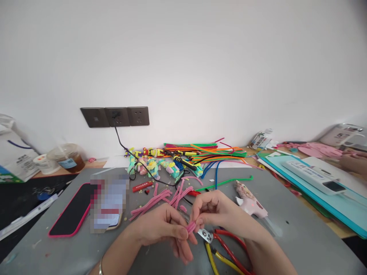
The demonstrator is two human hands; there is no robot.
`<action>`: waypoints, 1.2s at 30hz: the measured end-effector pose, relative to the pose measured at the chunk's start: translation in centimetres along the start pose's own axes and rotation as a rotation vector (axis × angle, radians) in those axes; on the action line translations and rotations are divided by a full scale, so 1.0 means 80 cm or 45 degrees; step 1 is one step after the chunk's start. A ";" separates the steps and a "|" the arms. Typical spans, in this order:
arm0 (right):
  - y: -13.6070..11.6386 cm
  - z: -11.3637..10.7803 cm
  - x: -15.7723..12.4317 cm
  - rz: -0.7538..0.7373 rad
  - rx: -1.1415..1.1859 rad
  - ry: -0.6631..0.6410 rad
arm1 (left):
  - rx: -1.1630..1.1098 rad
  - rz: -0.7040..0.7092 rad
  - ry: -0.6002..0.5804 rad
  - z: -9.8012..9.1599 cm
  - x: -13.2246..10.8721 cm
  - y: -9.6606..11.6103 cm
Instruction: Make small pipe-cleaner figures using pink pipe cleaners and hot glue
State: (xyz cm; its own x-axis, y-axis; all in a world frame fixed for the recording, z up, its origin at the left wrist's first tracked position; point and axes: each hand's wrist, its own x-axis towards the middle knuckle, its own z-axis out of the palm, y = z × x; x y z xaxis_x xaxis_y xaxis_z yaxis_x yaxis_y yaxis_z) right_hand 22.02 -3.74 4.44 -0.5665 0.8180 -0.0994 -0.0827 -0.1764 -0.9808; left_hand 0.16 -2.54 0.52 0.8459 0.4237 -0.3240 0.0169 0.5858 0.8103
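Note:
Between my two hands is a short bundle of pink pipe cleaners point(191, 227). My left hand point(168, 225) pinches its left end with thumb and fingers, the other fingers curled below. On the opposite end, the thumb and fingertips of my right hand point(213, 210) are closed. Just beyond the hands, cut pink pipe cleaner pieces point(155, 200) lie loose on the grey mat point(114, 254). Pliers with red handles point(229, 250) and yellow handles point(212, 259) rest below my right hand, partly hidden by it. A pink glue gun point(252, 200) lies to the right.
Two phones point(73, 214) lie at left near a drink cup point(67, 158). Small fuzzy figures point(153, 168), pliers point(183, 162) and long coloured pipe cleaners point(220, 154) line the back. A black cord point(119, 139) crosses the mat. At right, another person's hand point(355, 160) shows beside a power strip point(312, 175).

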 end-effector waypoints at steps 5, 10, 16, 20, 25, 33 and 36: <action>0.018 -0.003 0.014 -0.178 -0.056 0.228 | 0.077 0.212 0.261 0.002 0.006 0.002; 0.043 0.017 0.023 -0.689 -0.441 0.919 | 0.250 0.434 0.653 -0.003 0.018 -0.001; 0.062 0.046 0.027 -0.836 -0.726 1.046 | 0.327 0.569 0.809 0.006 0.023 -0.002; 0.071 0.050 0.031 -0.711 -0.595 1.078 | 0.580 0.584 0.890 0.012 0.021 0.002; 0.078 0.047 0.032 -0.590 -0.412 1.094 | 0.855 0.605 0.928 0.014 0.019 0.004; 0.059 0.028 0.026 -0.378 -0.117 0.684 | 1.211 0.600 0.889 0.010 0.016 0.002; 0.053 0.024 0.019 -0.346 -0.201 0.585 | 1.215 0.580 0.859 0.011 0.014 0.003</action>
State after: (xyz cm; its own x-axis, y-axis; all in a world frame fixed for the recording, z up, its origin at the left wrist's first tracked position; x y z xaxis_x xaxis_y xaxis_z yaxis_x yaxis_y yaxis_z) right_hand 19.22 -4.27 0.46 -0.1234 0.9835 0.1323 -0.0317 0.1294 -0.9911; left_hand 1.54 -2.51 0.77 0.4400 0.8898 0.1211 0.4126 -0.3201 0.8528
